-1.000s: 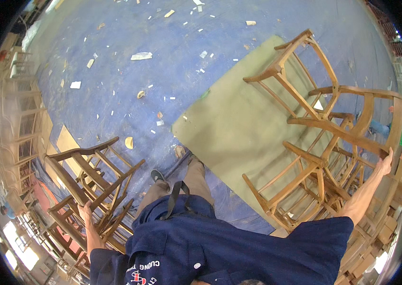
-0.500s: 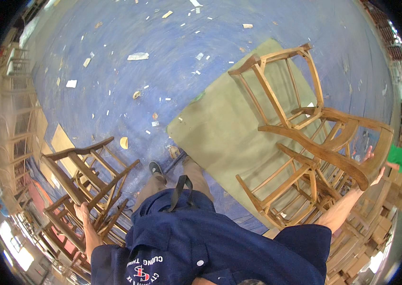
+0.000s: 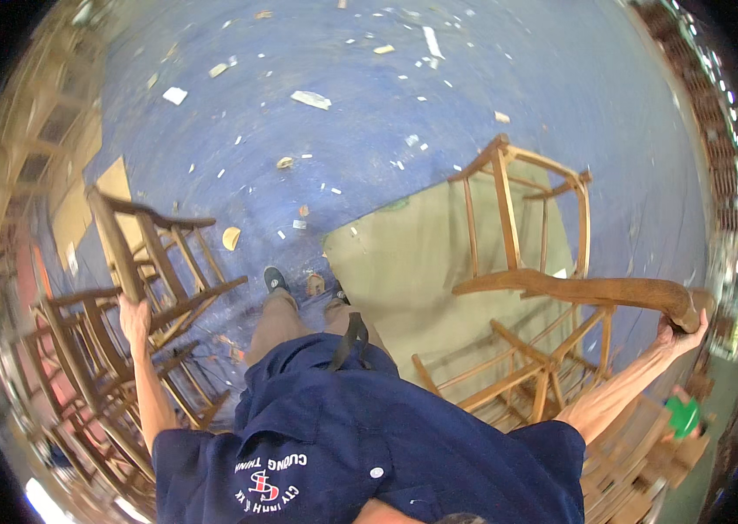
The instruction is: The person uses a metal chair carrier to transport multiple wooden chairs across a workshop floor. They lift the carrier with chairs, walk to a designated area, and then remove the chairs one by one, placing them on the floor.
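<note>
My left hand (image 3: 135,321) is closed around the back of a brown wooden chair frame (image 3: 116,249) on the left. That frame is tilted, with its rails pointing away from me. On the right, my right hand (image 3: 681,339) grips the far right end of the back of another wooden chair frame (image 3: 552,286). This one is tipped over a green-grey mat (image 3: 404,262), its legs extending away from me. Below it, nearer my body, is a further wooden chair frame (image 3: 501,387), partly hidden by the raised one and by my arm.
More chair frames (image 3: 81,375) crowd together at the lower left. A light board (image 3: 116,188) lies beyond them. Paper scraps (image 3: 311,99) and wood offcuts (image 3: 231,238) litter the blue floor (image 3: 369,157). Cardboard boxes (image 3: 674,458) and a person in green (image 3: 683,415) are at the lower right.
My right hand, with fingers spread before, has closed on the chair back. The right chair has swung round and its back now lies more level. The view has turned, and the left chair has shifted.
</note>
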Tool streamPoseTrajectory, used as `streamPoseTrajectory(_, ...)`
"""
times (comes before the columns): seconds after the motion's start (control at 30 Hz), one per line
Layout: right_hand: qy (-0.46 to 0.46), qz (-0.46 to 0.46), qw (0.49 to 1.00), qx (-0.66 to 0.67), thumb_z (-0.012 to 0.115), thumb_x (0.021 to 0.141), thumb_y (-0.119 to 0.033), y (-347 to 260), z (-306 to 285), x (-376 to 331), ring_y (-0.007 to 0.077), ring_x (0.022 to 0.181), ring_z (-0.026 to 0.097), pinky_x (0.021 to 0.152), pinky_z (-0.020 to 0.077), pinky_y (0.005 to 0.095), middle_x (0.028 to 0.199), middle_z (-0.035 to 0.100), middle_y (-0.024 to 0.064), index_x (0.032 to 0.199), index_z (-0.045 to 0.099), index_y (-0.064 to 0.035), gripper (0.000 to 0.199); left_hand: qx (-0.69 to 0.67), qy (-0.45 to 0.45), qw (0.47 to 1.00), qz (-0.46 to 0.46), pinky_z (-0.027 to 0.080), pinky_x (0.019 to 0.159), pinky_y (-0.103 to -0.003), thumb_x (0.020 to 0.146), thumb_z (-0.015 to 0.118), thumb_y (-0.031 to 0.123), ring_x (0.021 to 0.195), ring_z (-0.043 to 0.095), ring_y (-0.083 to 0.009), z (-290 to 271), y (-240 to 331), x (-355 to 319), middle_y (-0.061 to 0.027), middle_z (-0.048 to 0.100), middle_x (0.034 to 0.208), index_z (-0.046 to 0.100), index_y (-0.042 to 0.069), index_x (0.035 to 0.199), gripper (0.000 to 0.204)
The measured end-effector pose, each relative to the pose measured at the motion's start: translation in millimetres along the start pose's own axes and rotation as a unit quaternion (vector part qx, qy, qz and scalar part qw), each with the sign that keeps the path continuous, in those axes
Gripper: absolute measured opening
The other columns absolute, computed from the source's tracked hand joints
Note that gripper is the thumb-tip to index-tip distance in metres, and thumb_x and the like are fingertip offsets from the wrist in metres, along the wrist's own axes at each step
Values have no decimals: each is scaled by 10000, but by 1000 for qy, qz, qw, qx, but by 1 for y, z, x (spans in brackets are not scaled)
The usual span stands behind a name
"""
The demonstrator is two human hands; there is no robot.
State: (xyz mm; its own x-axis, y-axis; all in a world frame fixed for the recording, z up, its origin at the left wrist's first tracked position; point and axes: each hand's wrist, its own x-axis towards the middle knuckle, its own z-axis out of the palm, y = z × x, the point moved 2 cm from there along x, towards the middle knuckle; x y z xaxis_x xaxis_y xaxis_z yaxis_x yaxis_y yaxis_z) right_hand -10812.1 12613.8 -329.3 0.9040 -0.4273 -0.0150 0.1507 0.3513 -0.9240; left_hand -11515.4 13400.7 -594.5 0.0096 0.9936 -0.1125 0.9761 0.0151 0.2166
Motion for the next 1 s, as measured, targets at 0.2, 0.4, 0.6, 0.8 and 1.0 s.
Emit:
streamPoseTrajectory(0.2,-61,-28,997,-49,750,757,-307,49,132,-79,348,1025,604,797,527,528,1104,580,181,1146,569,27,543,12,52,999,-2,491,880,-528,799,639,363,1026,632,-452,17,-21,24,-280,673,1051,570,27,1172,507)
streamPoseTrajectory(0.4,-222,30,972,-69,760,767,-266,131,301,-158,325,952,604,842,515,504,1081,566,180,1126,572,22,497,-11,50,998,-37,536,827,-502,810,625,301,911,682,-427,15,-38,20,-277,689,907,565,2,1052,389)
streamPoseTrajectory(0.6,-340,58,935,-82,710,798,-305,170,407,-187,311,931,612,787,534,426,1004,593,142,1124,572,15,477,-26,78,997,-1,554,769,-467,795,628,208,830,701,-384,28,-26,16,-237,693,840,544,-2,994,301)
streamPoseTrajectory(0.8,-543,189,813,-92,609,891,-365,201,440,-278,237,770,510,651,462,332,950,491,188,1205,437,75,567,-57,49,997,-26,548,812,-467,801,669,249,893,694,-393,47,-22,32,-236,700,913,559,5,1019,345)
streamPoseTrajectory(1.0,-640,307,704,-17,597,907,-342,279,488,-394,180,755,372,621,360,302,888,338,94,1192,395,84,551,-64,21,997,-27,542,823,-477,801,646,245,905,688,-407,57,-23,37,-249,698,928,574,0,1007,328)
